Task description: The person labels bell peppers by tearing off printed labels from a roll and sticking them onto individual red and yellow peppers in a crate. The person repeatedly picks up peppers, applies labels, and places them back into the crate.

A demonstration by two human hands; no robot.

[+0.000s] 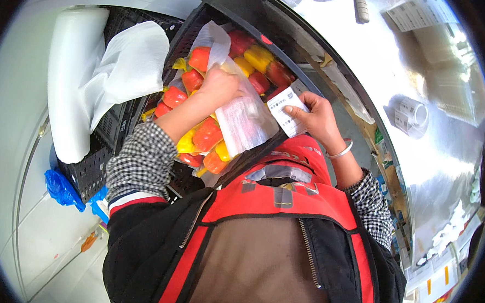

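My left hand (221, 86) is over the black plastic crate (229, 15), its fingers closed on a thin white foam sheet (246, 125). Under and around the sheet lie several red and yellow bell peppers (207, 135) in clear wrapping, with more of them (259, 58) in the crate's far part. On the right, my right hand (318, 116) pinches white printed labels (287, 112) between thumb and fingers, just beside the crate's near right corner. The labels bear writing and a printed code.
A roll of white foam sheeting (75, 85), its loose end unrolled, lies on black crates (112, 124) at left. Blue plastic bags (63, 189) hang below. The steel table (443, 170) on the right holds a label roll (411, 115) and a handled tool (361, 7).
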